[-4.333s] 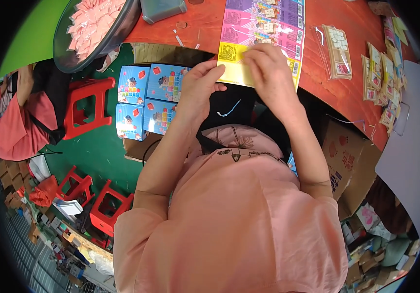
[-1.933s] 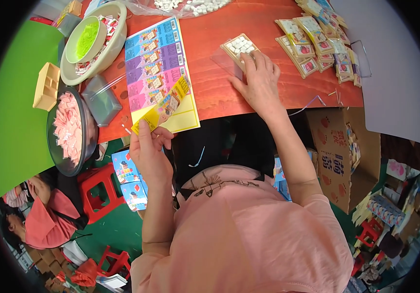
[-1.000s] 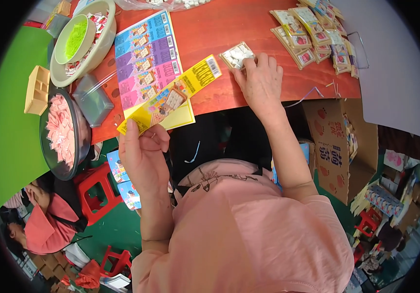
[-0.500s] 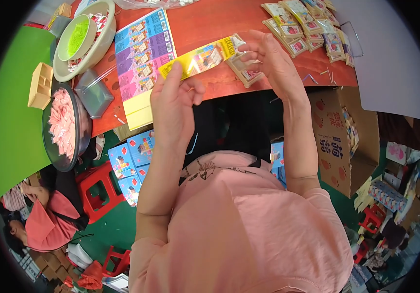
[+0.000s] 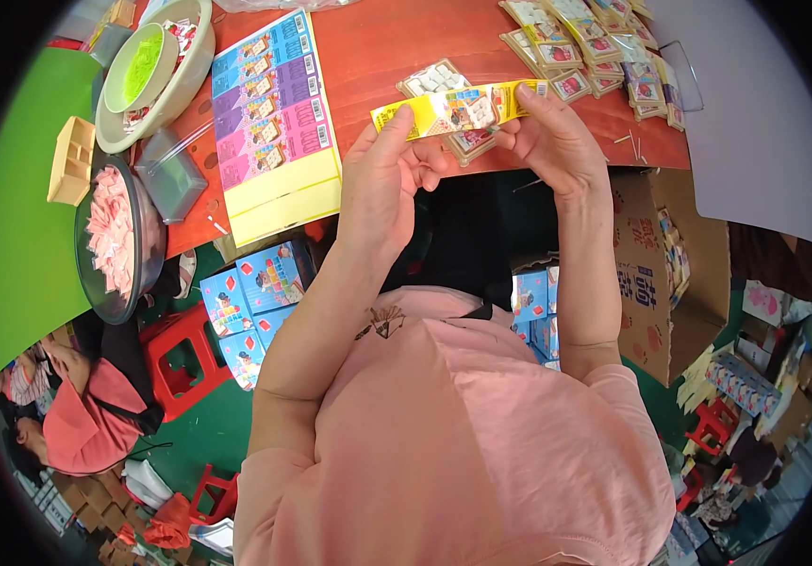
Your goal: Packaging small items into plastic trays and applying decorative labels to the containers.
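A long, glossy yellow strip is being pinched at opposite ends by the left hand and right hand, its length being held crosswise above a tan rectangular tray, nearer the right.

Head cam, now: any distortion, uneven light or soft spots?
Head view: fisheye blacks out the corners and bends the near edge of the red table; the pink shirt is shaded left, brighter right. Same head view: the yellow strip looks fairly crisp, the clutter at lower right soft.
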The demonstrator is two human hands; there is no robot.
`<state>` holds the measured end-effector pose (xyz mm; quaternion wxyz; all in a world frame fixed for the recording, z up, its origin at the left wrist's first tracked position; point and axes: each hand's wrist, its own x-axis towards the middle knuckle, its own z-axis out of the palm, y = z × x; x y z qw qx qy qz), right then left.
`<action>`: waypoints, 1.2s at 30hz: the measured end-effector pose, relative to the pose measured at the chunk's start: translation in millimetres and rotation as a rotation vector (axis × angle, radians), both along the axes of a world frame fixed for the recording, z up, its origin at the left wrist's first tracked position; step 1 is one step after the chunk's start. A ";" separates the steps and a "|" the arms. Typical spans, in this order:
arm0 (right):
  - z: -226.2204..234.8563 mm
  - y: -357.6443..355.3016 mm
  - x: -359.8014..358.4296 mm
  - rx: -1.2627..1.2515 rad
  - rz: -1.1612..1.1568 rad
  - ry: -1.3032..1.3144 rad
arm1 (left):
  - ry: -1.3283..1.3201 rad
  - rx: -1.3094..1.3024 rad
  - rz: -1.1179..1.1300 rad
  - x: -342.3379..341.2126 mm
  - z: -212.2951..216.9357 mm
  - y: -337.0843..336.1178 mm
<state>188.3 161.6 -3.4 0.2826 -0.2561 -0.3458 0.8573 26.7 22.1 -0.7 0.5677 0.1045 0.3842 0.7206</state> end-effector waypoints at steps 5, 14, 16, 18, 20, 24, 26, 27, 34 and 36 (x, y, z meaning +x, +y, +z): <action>-9.6 13.6 6.2 0.415 -0.137 -0.380 | 0.125 -0.216 0.139 1.6 -15.5 3.8; -19.2 30.7 -14.1 0.741 -0.150 -0.601 | 0.186 -0.292 0.284 17.7 -32.9 11.1; -27.0 36.4 -13.9 0.800 -0.108 -0.714 | 0.189 -0.322 0.304 18.0 -37.2 13.4; -35.4 40.4 -15.1 0.861 -0.067 -0.826 | 0.271 -0.341 0.288 16.8 -42.0 18.2; -43.9 42.7 -15.7 0.879 -0.107 -0.830 | 0.321 -0.346 0.310 18.3 -44.6 23.9; -54.9 46.8 -17.0 0.887 -0.114 -0.855 | 0.461 -0.349 0.304 14.7 -55.0 28.1; -56.8 46.4 -18.1 0.954 -0.126 -0.887 | 0.540 -0.385 0.308 13.6 -60.5 31.6; -56.7 45.7 -19.1 0.953 -0.124 -0.887 | 0.621 -0.421 0.313 13.1 -62.3 32.5; -64.5 29.2 -27.0 1.425 -0.211 -0.957 | 1.316 -0.538 0.115 11.8 -47.7 31.6; -53.6 10.8 -28.2 1.390 -0.149 -1.130 | 1.318 -0.568 0.043 11.5 -45.0 22.6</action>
